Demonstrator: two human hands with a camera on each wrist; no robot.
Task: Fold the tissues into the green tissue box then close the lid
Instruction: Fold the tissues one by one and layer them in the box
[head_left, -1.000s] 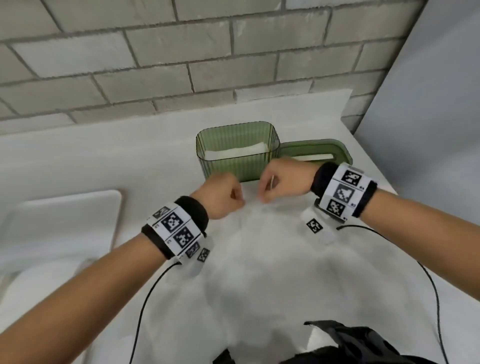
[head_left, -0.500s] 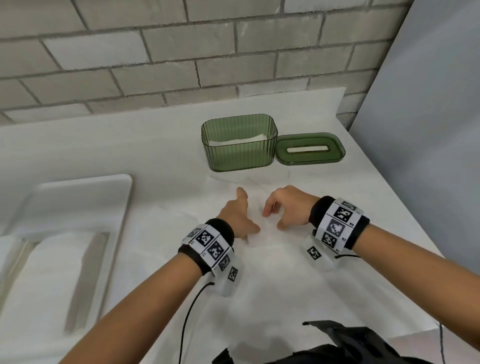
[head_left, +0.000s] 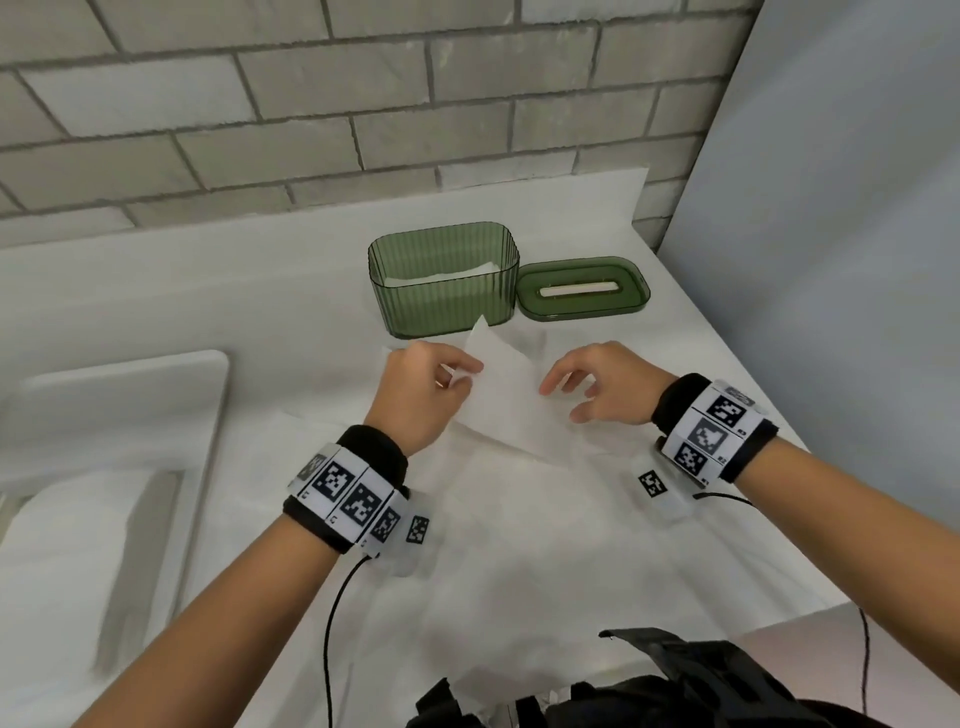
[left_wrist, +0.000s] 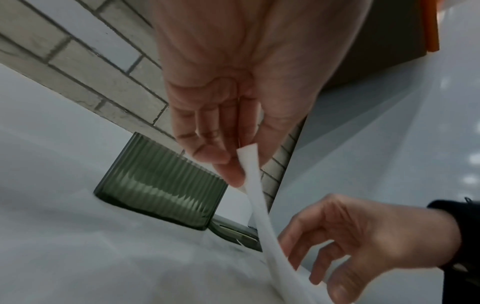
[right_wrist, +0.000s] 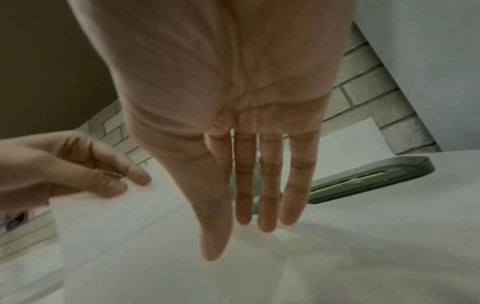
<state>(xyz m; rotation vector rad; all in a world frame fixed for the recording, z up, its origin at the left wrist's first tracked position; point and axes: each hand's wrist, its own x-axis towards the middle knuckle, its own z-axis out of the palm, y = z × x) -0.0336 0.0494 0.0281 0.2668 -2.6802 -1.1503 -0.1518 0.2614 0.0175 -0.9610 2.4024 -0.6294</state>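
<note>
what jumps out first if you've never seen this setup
The left hand pinches a white tissue up off the table, with the right hand open beside it. Behind them stands the open green tissue box, its slotted lid lying to its right.

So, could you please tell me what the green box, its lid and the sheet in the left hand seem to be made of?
Green box: translucent ribbed plastic, glossy; the tissues inside show through. Lid: the same smooth green plastic, apparently. Sheet: thin, soft white tissue paper, matte; it bends limply where the left hand pinches it.
</note>
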